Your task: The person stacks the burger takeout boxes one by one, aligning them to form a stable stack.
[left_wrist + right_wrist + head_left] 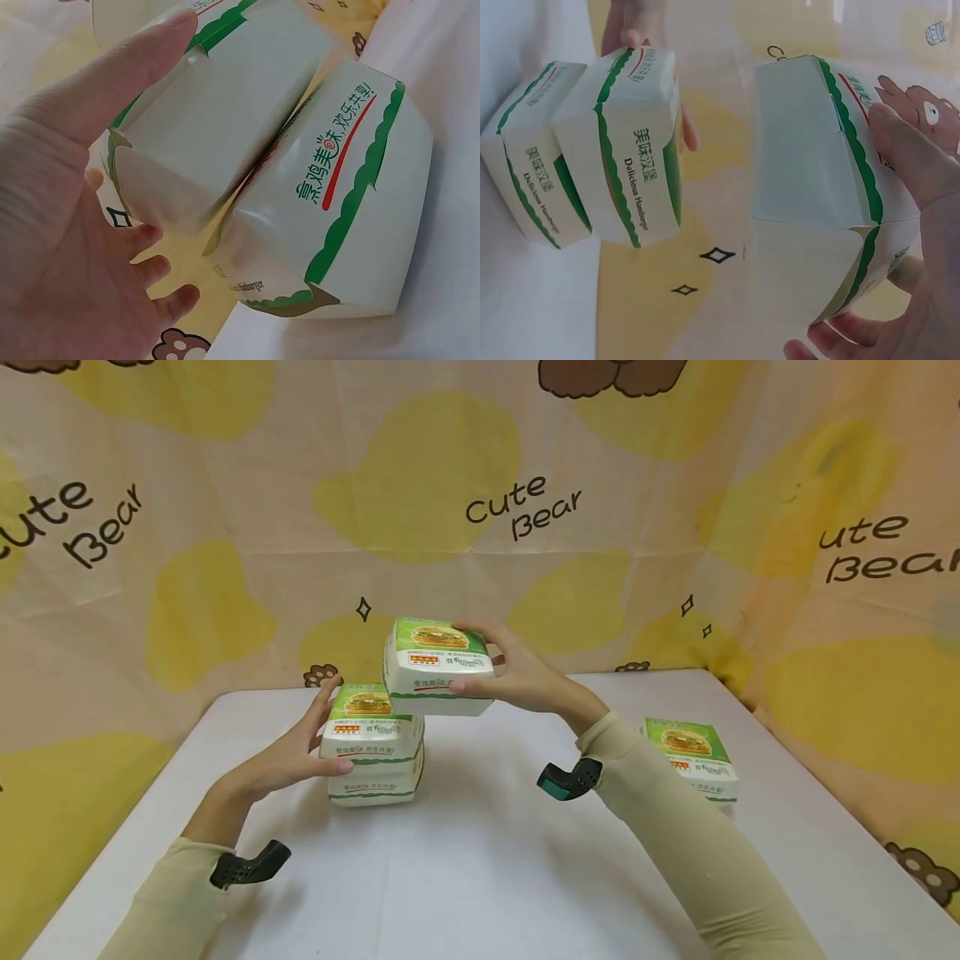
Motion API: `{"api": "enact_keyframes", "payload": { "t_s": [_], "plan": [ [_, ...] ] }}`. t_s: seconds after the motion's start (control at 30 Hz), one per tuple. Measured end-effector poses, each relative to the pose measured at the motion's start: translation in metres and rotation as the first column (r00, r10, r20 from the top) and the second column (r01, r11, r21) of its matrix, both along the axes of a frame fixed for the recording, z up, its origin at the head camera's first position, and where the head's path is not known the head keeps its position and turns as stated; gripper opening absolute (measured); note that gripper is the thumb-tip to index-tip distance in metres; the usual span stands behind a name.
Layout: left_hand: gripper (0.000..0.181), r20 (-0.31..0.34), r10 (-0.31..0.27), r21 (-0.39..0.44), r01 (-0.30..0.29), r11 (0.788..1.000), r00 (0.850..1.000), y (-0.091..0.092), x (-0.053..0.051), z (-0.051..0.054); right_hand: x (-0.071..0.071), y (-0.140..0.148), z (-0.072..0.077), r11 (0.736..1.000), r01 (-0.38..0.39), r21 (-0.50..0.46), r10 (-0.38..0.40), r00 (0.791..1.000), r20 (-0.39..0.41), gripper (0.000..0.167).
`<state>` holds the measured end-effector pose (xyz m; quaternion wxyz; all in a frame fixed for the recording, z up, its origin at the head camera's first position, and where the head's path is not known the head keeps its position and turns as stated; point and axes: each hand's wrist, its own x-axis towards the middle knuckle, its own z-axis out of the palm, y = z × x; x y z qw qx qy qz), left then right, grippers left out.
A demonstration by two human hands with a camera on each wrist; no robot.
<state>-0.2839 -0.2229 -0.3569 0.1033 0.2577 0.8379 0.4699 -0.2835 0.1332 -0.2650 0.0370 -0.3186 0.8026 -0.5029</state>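
Two burger boxes, white with green trim and a burger picture, form a stack at left centre in the head view. The lower box (pixel 373 787) stands on the table. My left hand (pixel 288 752) holds the upper stacked box (pixel 371 739) from its left, thumb on the front and fingers around the far side. My right hand (pixel 521 681) grips a third burger box (pixel 438 672) by its right side, thumb in front. This box is raised above and right of the stack, with its plain white underside (pixel 799 150) showing in the right wrist view.
Another burger box (pixel 693 756) stands on the white table (pixel 480 860) at the right, partly behind my right sleeve (pixel 660 802). A yellow-patterned cloth (pixel 450 485) with "Cute Bear" lettering rises behind the table and along its sides.
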Motion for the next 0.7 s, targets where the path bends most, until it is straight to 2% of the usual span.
{"api": "enact_keyframes", "payload": {
  "t_s": [0.43,0.7],
  "plan": [
    [0.118,-0.020,0.014,-0.011,-0.014,1.000,1.000,0.000,0.000,-0.001,-0.001,-0.021,-0.001,0.999,-0.033,-0.023,0.033,0.999,0.000,0.079],
    [0.118,-0.023,0.003,0.020,-0.003,1.000,1.000,-0.001,-0.003,-0.002,-0.001,-0.033,0.000,1.000,-0.001,0.005,0.001,0.999,-0.040,0.080]
  ]
}}
